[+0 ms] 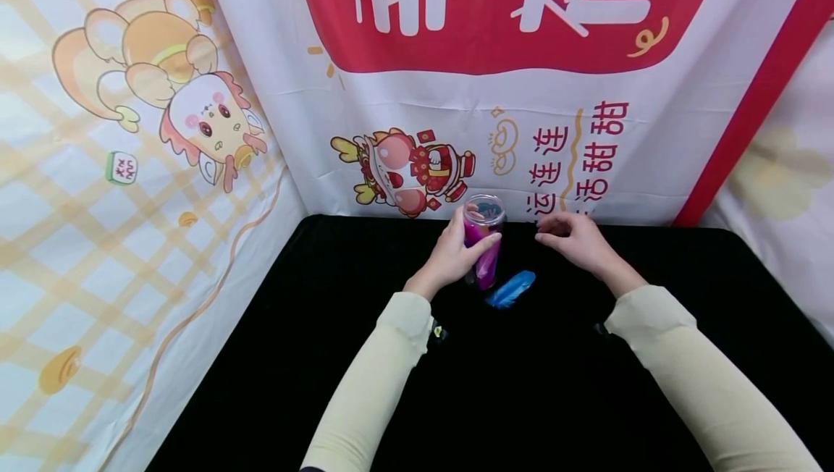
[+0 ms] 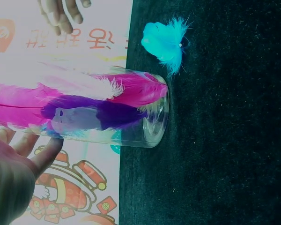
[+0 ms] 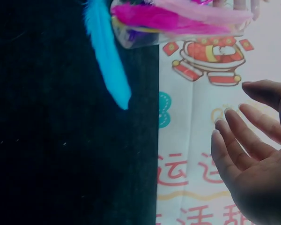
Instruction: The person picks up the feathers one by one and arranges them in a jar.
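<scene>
My left hand (image 1: 452, 249) grips a clear plastic jar (image 1: 485, 220) near its upper part, thumb on the near side. Pink, magenta and purple feathers (image 2: 79, 110) fill the jar, seen through its wall in the left wrist view. On the black tabletop beside the jar's base lies a single blue feather (image 1: 511, 289). To the right of the jar my right hand (image 1: 578, 242) hovers, fingers relaxed and slightly bent, holding nothing. The right wrist view shows those fingers (image 3: 246, 136) apart from the jar and from the blue feather (image 3: 110, 61).
A black cloth-covered table (image 1: 521, 385) spreads under both arms. Behind its far edge hangs a white and red printed curtain (image 1: 404, 103). Another printed curtain with a checked pattern (image 1: 130, 240) stands along the left side.
</scene>
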{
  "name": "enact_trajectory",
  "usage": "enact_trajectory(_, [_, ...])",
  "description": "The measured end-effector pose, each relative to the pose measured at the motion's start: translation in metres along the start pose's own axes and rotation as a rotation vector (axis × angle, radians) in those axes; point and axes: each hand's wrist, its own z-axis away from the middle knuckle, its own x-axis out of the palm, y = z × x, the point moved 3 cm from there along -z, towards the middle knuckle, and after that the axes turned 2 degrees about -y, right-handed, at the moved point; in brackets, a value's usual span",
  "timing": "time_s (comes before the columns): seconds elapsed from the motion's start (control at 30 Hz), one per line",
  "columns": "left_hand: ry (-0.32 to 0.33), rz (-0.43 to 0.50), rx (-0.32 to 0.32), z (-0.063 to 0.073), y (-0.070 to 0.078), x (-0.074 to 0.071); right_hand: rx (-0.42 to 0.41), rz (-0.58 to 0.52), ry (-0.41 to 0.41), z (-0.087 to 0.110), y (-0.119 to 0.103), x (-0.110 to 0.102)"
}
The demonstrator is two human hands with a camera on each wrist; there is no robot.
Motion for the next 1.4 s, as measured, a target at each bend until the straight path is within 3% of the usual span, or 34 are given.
enact_trajectory(0.23, [0.001,0.002,0.003,-0.001,0.000,-0.001,0.049,-0.005,-0.057,0.001,0.019,0.008])
enact_trajectory(0.43, [0.002,-0.007,0.008,-0.001,-0.002,0.000,0.119,-0.077,-0.142,0.005,0.034,0.023])
enact_trajectory(0.9, [-0.009,-0.004,-0.006,-0.001,-0.002,0.000,0.212,-0.205,-0.285,0.013,0.045,0.040])
enact_trajectory(1.4, [-0.007,0.007,-0.013,0.000,0.000,0.000,0.232,-0.344,-0.240,0.015,0.045,0.058])
